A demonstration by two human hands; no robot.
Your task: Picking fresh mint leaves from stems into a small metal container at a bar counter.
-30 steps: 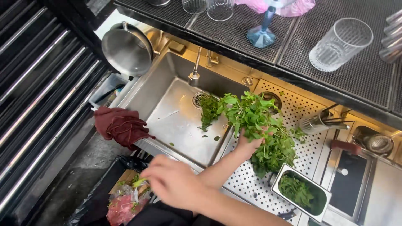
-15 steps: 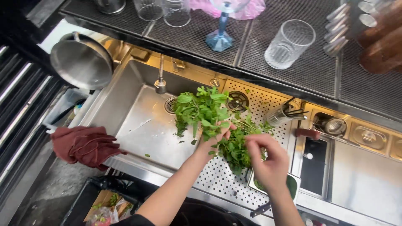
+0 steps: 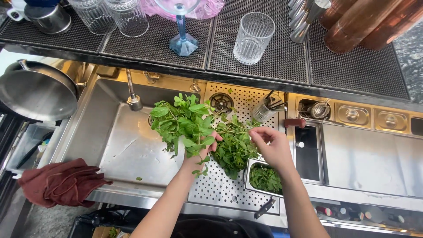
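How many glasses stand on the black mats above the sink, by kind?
Clear ribbed tumblers: 3
Blue-stemmed glass: 1
Total: 4

Both forearms are extended forward from the lower edge. The left hand (image 3: 199, 155) is closed in a grip, fingers curled. The right hand (image 3: 272, 145) is held beside it, fingertips pinched together.
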